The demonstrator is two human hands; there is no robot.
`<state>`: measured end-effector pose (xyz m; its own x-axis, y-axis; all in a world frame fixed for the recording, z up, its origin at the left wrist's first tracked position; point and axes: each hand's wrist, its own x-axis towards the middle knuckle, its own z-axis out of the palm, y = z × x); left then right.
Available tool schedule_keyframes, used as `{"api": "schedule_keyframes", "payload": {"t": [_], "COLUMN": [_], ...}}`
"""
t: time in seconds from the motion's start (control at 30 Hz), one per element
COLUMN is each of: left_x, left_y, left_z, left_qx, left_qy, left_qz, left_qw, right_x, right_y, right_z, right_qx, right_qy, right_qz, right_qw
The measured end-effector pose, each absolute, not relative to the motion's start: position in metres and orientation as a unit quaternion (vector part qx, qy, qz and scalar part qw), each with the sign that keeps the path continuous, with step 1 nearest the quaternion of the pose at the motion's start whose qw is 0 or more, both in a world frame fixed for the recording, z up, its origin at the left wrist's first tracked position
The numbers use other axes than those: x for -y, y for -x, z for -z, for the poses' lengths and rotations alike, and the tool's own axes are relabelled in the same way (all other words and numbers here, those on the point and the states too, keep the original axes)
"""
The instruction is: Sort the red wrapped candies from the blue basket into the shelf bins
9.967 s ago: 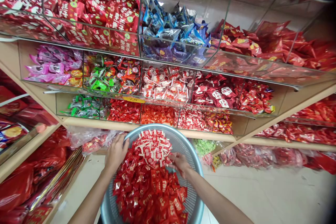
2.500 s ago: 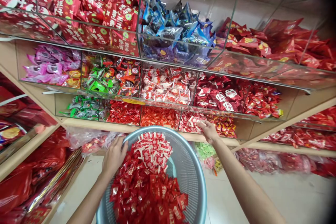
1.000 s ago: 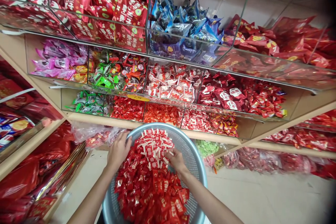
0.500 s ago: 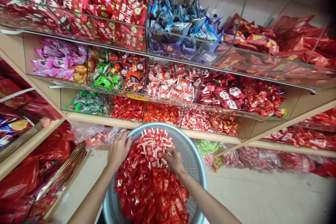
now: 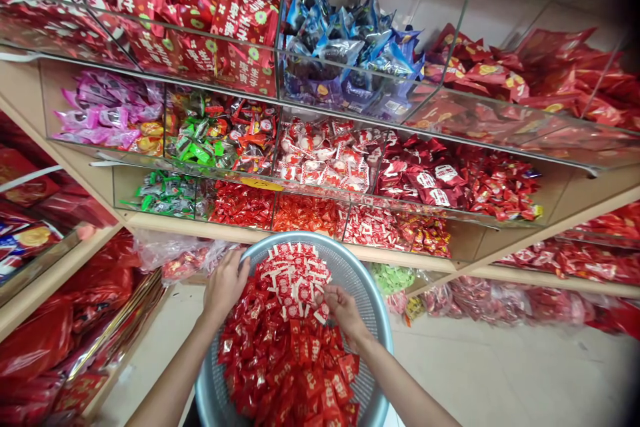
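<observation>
Clasping the rim of the basket [image 5: 357, 280] with our left hand [image 5: 226, 285], we dip our right hand [image 5: 346, 312] inside, fingertips at the edge of the red-and-white candies [image 5: 295, 273]; we cannot tell whether they grip one. Those candies lie toward the shelves [image 5: 190, 225], touching the red packets [image 5: 300, 373] heaped nearer us in the basket.
</observation>
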<state>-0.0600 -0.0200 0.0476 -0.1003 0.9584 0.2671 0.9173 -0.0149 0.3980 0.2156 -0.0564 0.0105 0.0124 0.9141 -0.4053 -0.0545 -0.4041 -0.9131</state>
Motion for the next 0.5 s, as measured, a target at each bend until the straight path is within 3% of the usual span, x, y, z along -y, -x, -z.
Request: {"api": "schedule_keyframes", "payload": {"t": [0.5], "left_x": [0.018], "left_y": [0.061], "left_z": [-0.045], "left_qx": [-0.692], "left_qy": [-0.674], "left_qz": [-0.257], "left_qw": [0.040], "right_x": [0.056], "right_y": [-0.220], "right_z": [0.023], "right_qx": [0.434], "right_qy": [0.601], "right_qz": [-0.532], "right_qw": [0.409]}}
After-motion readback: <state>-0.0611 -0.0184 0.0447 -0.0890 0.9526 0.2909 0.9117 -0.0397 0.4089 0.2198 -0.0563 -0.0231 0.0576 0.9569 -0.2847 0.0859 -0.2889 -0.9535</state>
